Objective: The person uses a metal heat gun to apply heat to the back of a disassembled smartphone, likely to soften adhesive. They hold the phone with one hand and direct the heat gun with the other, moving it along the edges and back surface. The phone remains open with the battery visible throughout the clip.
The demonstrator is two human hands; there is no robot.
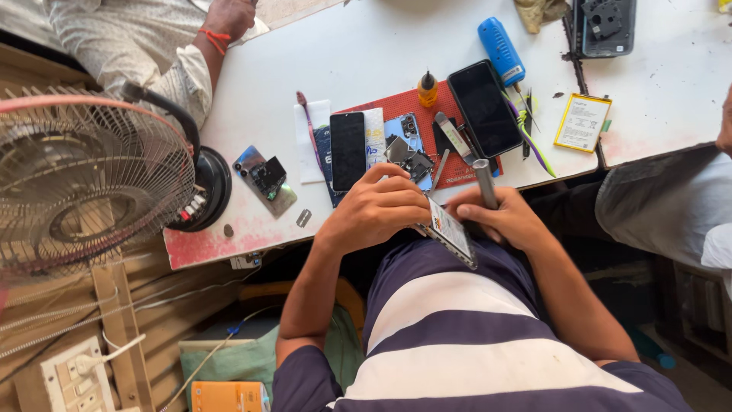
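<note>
1. Two hands meet over the lap, just off the table's (366, 46) near edge.
2. Far left stands a fan (84, 175); another person's hand (229, 17) rests on the table's far corner.
3. Left hand (377, 210) is clamped on an opened phone (450, 231), fingers curled over its upper end; the phone tilts down to the right, edge-on between both hands.
4. Right hand (507, 221) is closed round a grey screwdriver (485, 181), held upright just right of the phone, touching it.
5. Behind lie a red mat (412, 103), a dark phone (484, 107), a blue tool (501, 49) and a battery (582, 122).
</note>
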